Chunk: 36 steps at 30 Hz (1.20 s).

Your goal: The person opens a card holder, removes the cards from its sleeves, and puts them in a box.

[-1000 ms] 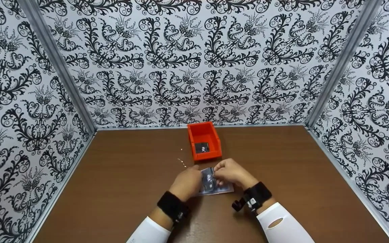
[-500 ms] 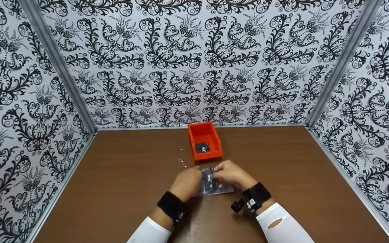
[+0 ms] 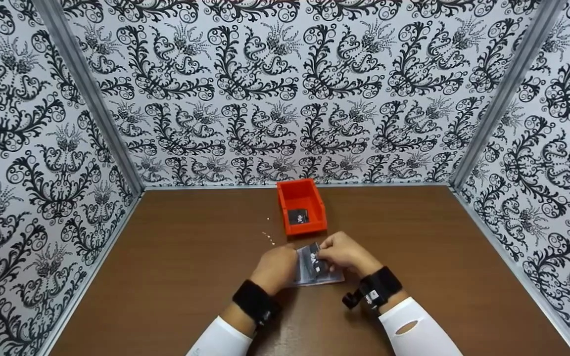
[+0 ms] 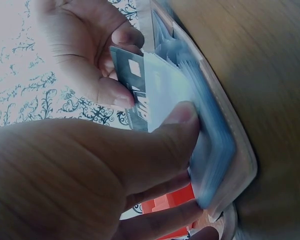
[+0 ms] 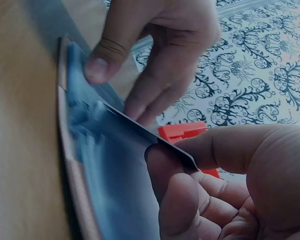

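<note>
Card [image 3: 314,260], pinched by the right hand [image 3: 344,251], has been shifted right, apparently clearing the holder [image 4: 217,142] gripped by the left hand [image 3: 275,267].

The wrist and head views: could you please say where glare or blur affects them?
Left wrist: overexposed at upper left, washing out the black-and-white patterned wall; right wrist: the translucent bluish plastic sleeves look smeared; head: a pale sheen on the brown wooden tabletop near the bottom edge.

White close-fitting fabric sleeves [image 3: 426,333], the right one with an oval slit [image 3: 406,327]; broad black wristbands [image 3: 255,301], the right bearing a small rounded black attachment [image 3: 351,300] and pale rectangular patch [image 3: 373,294].
</note>
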Each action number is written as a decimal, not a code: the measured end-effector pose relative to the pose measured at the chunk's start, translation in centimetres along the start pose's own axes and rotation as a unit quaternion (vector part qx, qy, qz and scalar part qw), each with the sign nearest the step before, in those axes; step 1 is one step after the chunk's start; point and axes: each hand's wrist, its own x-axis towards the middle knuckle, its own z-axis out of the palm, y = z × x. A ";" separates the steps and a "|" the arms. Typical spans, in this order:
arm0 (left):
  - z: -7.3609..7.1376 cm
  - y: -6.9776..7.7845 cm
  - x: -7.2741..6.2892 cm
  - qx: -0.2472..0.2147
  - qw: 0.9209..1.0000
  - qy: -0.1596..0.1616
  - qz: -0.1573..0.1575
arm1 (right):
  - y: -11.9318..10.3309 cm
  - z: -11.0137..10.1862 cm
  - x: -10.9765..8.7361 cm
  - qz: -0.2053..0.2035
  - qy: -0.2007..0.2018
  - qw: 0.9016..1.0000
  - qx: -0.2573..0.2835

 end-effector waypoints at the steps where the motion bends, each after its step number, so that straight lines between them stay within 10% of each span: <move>1: 0.0 0.0 0.0 -0.001 1.000 -0.001 0.000 | 0.0 -0.2 0.0 0.004 0.004 1.000 -0.006; 22: 0.0 -0.1 0.0 -0.011 1.000 -0.009 0.009 | -1.0 -1.9 1.1 -0.006 0.131 0.991 -0.036; 36: 0.4 -0.3 0.1 -0.002 1.000 -0.006 0.003 | -5.9 -3.7 4.9 -0.012 0.121 0.991 -0.056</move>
